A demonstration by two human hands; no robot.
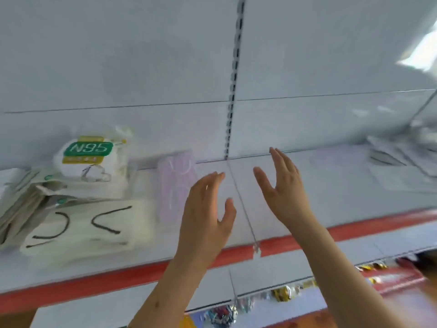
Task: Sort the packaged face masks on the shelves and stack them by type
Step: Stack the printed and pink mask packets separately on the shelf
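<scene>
On the white shelf [307, 209] a pack of pink masks [176, 185] lies left of centre. Left of it a stack of white masks with black ear loops [87, 226] lies flat, with an N95 pack [88, 157] leaning on the back wall and a pile of tilted packs [21, 204] at the far left. My left hand [205, 209] hovers open just right of the pink pack, holding nothing. My right hand [281, 185] is raised open above the shelf's middle, palm facing left. More clear-wrapped packs [399, 162] lie at the far right, blurred.
A slotted upright [233, 91] splits the back wall, and a thin wire divider [241, 204] runs forward from it between my hands. The shelf has a red front edge [118, 278]. Colourful small goods [283, 292] sit on the shelf below.
</scene>
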